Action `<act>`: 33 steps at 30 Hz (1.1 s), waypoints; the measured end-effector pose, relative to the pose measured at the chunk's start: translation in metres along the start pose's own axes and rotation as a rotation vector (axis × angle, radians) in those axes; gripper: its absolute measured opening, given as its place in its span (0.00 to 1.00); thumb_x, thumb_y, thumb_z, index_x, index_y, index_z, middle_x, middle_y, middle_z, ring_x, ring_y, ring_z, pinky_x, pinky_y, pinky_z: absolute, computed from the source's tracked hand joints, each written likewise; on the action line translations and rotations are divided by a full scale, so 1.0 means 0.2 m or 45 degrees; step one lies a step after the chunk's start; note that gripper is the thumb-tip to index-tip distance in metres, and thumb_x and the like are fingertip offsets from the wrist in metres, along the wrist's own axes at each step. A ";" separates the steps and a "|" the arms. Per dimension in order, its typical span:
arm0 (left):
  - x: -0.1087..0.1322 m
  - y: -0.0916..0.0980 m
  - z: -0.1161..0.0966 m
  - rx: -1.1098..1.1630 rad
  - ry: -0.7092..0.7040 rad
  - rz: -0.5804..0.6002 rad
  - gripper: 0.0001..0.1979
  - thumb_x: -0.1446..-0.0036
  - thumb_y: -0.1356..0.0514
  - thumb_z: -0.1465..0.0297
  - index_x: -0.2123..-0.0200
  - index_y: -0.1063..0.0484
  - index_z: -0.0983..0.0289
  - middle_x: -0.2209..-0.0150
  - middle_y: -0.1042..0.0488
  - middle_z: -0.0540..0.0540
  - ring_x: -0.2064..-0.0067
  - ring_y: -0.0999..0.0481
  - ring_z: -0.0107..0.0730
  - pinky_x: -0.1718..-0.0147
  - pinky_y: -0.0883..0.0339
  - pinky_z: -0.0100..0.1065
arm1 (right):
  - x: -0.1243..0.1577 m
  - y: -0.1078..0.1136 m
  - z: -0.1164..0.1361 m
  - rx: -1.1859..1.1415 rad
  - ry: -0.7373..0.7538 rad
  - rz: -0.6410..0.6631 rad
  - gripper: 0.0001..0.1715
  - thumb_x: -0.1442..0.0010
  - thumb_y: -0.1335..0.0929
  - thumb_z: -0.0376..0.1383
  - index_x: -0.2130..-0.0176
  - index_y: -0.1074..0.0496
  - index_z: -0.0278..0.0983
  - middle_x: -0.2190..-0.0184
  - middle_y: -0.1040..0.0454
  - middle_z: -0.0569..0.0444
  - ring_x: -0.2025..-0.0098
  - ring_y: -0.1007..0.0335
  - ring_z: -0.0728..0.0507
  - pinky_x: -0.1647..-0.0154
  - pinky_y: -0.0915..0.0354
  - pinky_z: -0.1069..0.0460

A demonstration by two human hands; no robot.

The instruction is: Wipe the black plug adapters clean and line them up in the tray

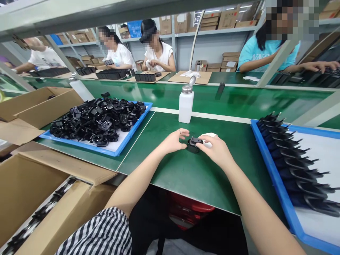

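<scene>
A small black plug adapter is upright at the green bench in front of me, with short prongs on its upper side. My right hand grips it from the right between thumb and fingers. Behind those fingers shows a piece of white cloth, partly hidden; whether the hand holds it too, I cannot tell. My left hand is just left of the adapter, its fingers apart and curved toward it, holding nothing.
Left, a blue-rimmed tray bears a heap of black plastic parts. A white pump bottle stands ahead. Rows of black adapters fill part of the right tray. Cardboard boxes flank the bench; several co-workers sit opposite.
</scene>
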State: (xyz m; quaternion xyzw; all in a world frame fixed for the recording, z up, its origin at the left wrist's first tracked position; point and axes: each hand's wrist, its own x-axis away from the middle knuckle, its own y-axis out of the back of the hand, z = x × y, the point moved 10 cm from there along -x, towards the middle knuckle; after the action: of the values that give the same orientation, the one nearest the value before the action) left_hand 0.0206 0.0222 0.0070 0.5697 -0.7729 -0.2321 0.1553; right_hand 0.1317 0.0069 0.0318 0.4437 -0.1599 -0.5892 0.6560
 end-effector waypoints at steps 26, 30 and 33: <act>-0.08 -0.05 -0.11 -0.421 -0.043 0.149 0.16 0.73 0.37 0.74 0.73 0.30 0.67 0.77 0.30 0.49 0.74 0.32 0.28 0.73 0.40 0.28 | -0.03 -0.08 0.02 0.258 -0.017 0.310 0.07 0.54 0.34 0.35 0.69 0.32 0.38 0.70 0.32 0.54 0.66 0.38 0.44 0.71 0.44 0.53; -0.13 -0.08 -0.15 -0.655 -0.084 0.267 0.14 0.75 0.36 0.74 0.76 0.29 0.66 0.77 0.30 0.49 0.74 0.32 0.29 0.75 0.41 0.28 | -0.05 -0.08 0.07 0.505 0.022 0.351 0.05 0.54 0.33 0.36 0.72 0.32 0.38 0.72 0.32 0.54 0.69 0.37 0.43 0.76 0.47 0.53; -0.14 -0.09 -0.16 -0.758 -0.097 0.294 0.14 0.75 0.36 0.74 0.76 0.29 0.65 0.78 0.31 0.49 0.75 0.33 0.29 0.76 0.42 0.28 | -0.06 -0.09 0.10 0.647 0.037 0.410 0.04 0.54 0.34 0.36 0.75 0.32 0.37 0.75 0.31 0.52 0.70 0.37 0.42 0.77 0.48 0.52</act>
State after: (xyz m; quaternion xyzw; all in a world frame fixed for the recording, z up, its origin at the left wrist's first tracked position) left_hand 0.0601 0.0376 0.0252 0.3988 -0.7357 -0.4501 0.3116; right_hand 0.1023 0.0115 0.0326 0.5712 -0.3611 -0.4123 0.6111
